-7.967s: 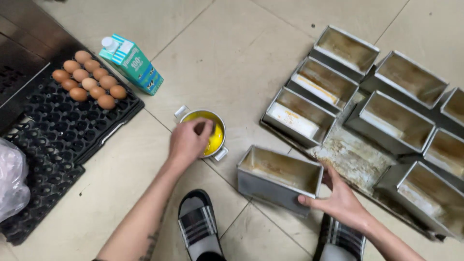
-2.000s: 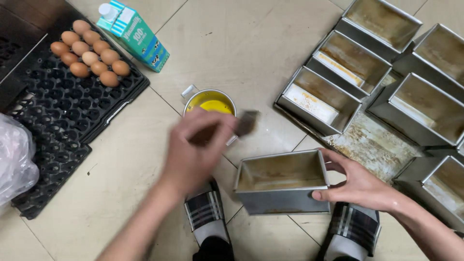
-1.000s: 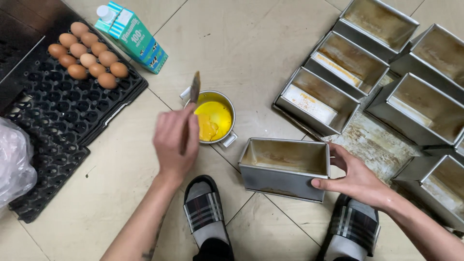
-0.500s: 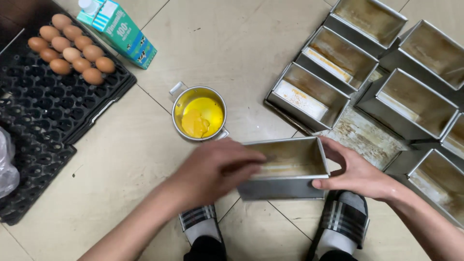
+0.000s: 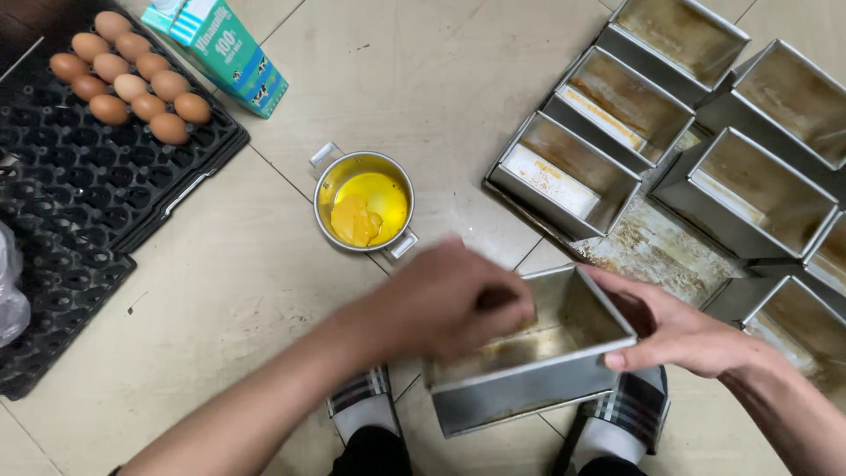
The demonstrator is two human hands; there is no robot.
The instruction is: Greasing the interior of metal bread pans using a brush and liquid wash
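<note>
My left hand [image 5: 441, 304] is blurred in motion over the left end of a metal loaf pan [image 5: 529, 392] and reaches into it. Its fingers are closed around a dark brush handle, and the bristles are hidden. My right hand [image 5: 679, 330] grips the pan's right end wall, thumb on the rim, and tilts the opening up. The pan rests on the tiled floor just in front of my sandalled feet [image 5: 630, 410]. Beyond my left hand stands a small metal pot [image 5: 357, 157] holding yellow fat [image 5: 370, 211].
Several empty loaf pans [image 5: 564, 167] sit on a stained baking sheet [image 5: 652, 251] at the right. Black egg trays [image 5: 79, 203] at the left carry several brown eggs [image 5: 123, 84]. A teal milk carton [image 5: 225, 48] lies beside them, a plastic bag [image 5: 9, 291] at the far left.
My left hand dipped the brush in the pot, then swung back down into the loaf pan. My right hand has kept hold of the pan, tilting it more upward.
</note>
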